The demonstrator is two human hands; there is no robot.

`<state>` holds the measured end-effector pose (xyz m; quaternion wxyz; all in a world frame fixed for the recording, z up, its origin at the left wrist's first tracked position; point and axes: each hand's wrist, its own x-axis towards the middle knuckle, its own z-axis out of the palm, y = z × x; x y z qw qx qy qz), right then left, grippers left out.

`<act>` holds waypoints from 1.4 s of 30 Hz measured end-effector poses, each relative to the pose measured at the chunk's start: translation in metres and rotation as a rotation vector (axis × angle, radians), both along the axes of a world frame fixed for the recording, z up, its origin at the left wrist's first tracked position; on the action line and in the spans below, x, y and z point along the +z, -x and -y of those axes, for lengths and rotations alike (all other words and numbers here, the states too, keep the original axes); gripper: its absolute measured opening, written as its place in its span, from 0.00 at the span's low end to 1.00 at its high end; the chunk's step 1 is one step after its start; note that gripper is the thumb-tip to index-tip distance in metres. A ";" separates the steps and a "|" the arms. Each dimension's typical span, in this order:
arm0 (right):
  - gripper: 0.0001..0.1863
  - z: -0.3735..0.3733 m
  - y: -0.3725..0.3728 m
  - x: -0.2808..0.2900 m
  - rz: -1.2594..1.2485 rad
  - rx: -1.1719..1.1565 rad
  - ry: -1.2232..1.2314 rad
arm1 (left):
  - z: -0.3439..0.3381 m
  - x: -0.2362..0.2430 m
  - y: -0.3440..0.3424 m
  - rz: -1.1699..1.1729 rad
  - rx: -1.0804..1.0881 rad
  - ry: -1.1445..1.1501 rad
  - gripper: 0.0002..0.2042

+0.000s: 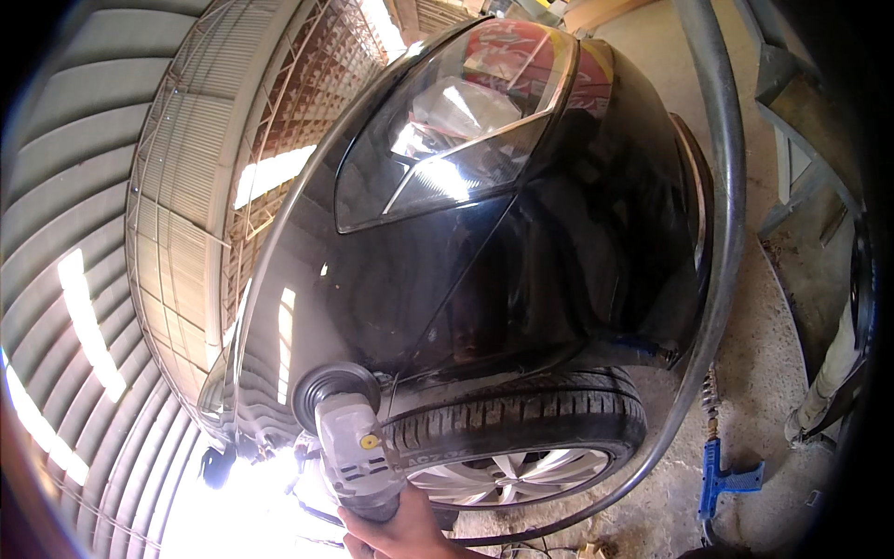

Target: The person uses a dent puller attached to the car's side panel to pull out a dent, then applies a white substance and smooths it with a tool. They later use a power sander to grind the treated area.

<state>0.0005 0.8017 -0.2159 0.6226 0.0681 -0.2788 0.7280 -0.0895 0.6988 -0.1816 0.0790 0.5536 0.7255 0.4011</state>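
Observation:
My right hand (405,526) comes in from the lower edge, its fingers wrapped round the body of a grey handheld power polisher (358,456) with a round yellow mark. At the tool's head, a dark round pad (321,384) meets the glossy panel of a black car (391,298), just beside the wheel arch. Whether the pad is spinning cannot be seen. Close by the tool sits the car's tyre (521,410) on a silver spoked wheel (507,477). My left hand is out of the picture.
A thick dark hose (722,233) curves down the right side and under the wheel. On the concrete floor (745,373) lies a blue air gun (726,480). Metal parts (810,130) and a pale pipe (824,382) stand at the far right. Corrugated roofing (74,186) fills the left.

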 end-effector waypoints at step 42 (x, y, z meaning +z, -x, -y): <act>0.28 -0.002 0.003 -0.004 -0.093 -0.020 0.004 | 0.001 -0.003 0.000 -0.002 0.027 -0.008 0.28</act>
